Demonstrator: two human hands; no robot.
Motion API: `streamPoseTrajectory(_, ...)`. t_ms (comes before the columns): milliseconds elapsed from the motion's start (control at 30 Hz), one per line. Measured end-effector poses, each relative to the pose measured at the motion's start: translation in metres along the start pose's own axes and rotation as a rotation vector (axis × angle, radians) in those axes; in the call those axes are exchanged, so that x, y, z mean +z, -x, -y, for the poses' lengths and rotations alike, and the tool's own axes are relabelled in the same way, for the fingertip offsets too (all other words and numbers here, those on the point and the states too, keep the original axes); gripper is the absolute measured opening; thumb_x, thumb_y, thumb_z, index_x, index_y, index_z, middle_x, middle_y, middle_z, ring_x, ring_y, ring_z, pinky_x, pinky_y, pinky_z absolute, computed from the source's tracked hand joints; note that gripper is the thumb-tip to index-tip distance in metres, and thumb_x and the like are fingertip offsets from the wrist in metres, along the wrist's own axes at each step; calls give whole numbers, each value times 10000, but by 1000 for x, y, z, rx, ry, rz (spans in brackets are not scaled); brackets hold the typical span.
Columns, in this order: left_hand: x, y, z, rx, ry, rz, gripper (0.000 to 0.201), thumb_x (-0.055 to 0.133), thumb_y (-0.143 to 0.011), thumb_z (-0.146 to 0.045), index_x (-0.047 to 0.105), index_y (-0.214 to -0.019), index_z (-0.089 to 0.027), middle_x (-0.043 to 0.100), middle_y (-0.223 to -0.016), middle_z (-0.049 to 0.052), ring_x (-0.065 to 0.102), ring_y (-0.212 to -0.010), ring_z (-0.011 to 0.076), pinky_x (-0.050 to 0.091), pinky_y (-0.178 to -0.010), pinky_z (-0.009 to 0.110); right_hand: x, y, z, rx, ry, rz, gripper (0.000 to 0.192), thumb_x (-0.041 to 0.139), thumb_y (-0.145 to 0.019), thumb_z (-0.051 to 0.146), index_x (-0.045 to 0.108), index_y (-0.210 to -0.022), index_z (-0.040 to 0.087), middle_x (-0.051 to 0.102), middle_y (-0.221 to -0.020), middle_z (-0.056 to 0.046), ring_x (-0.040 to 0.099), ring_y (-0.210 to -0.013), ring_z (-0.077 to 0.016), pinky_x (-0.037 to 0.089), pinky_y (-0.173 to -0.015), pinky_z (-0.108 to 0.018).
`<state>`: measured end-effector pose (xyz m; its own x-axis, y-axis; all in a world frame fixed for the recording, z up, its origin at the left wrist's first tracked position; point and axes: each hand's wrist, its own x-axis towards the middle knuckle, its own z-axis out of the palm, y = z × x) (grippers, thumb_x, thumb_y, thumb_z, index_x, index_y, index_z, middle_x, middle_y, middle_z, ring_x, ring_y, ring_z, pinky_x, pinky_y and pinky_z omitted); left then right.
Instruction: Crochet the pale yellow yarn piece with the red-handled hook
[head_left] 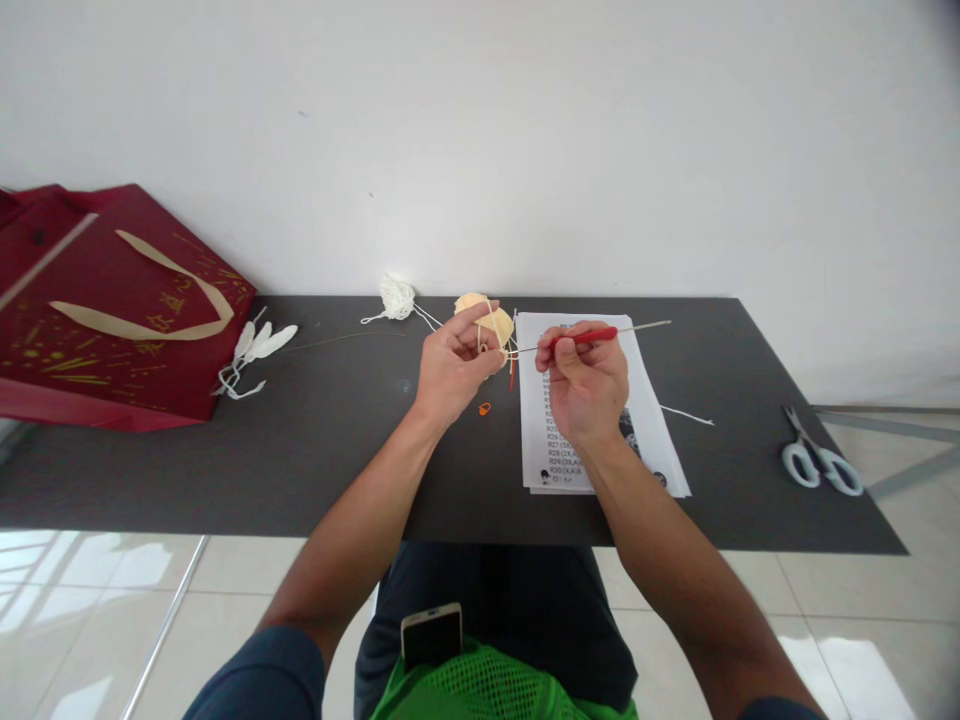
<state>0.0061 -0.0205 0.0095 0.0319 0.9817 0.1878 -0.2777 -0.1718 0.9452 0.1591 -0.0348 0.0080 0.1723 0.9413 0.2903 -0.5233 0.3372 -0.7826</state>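
Head view: the crochet hook (596,338) lies across the space between the two hands, its long axis running nearly left to right, with the outer end slightly farther from the wearer. The right hand (583,385) is closed about the red handle in a pinch grip. One thin metal shaft points left to the yarn work (504,356) pinched at the fingertips of the left hand (454,372); the other projects to the right. The left hand is therefore the nearer to the working tip. Whether the tip sits inside a loop is too small to confirm.

A pale yellow strand passes over the raised left index finger. Just behind stands a rounded, soft-looking yellow yarn ball (503,324).

Handle: smooth, glossy, tapered. Shafts: slender, straight.

Near the left wrist, an orange stitch marker (484,409) lies flat on the matt dark worktop (337,450). Beneath the right hand are printed pattern sheets (536,455), smooth and white, edges slightly offset. Scissors (819,455) with pale grey looped handles lie well apart, near the right edge. To the left: a loosely wound white yarn ball (397,297), elongated white crocheted pieces (262,343) with trailing ends, and a dark red gift bag (112,330) with ribbon handles.
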Motion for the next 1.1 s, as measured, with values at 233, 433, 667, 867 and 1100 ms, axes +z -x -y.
streamPoseTrajectory(233, 4, 3, -4, -7, 59, -17, 445, 784, -681, -119, 738, -1116, -202, 628, -695, -48, 493, -568, 60, 370, -538, 201, 1, 1, -6, 143, -16, -15, 205, 799, -847, 334, 620, -917, 264, 758, -858, 46, 686, -694, -97, 610, -654, -244)
streamPoseTrajectory(433, 5, 4, -2, 15, 111, -27, 403, 782, -700, -117, 748, -1092, -207, 614, -715, -44, 485, -583, 55, 376, -535, 195, 1, 2, -9, 190, -26, -26, 173, 779, -866, 334, 632, -914, 256, 760, -891, 38, 704, -738, -93, 638, -698, -231)
streamPoseTrajectory(667, 5, 4, -3, 12, 123, -51, 401, 777, -686, -116, 749, -1077, -203, 602, -698, -47, 459, -553, 53, 353, -501, 194, 1, 2, -6, 147, -35, -4, 163, 770, -881, 329, 626, -905, 257, 741, -881, 42, 685, -725, -86, 620, -692, -229)
streamPoseTrajectory(867, 5, 4, -3, 27, 131, -49, 392, 777, -688, -114, 753, -1069, -207, 608, -695, -43, 445, -534, 54, 342, -480, 199, 1, 1, -5, 114, -42, 2, 136, 761, -888, 295, 630, -906, 262, 735, -888, 44, 674, -730, -80, 588, -682, -221)
streamPoseTrajectory(1100, 6, 4, -4, 21, 117, -75, 387, 790, -680, -144, 753, -1060, -206, 611, -679, -44, 450, -528, 56, 347, -480, 198, 2, 2, -4, 99, -28, 4, 167, 777, -874, 298, 616, -910, 271, 728, -877, 49, 667, -725, -85, 571, -664, -227)
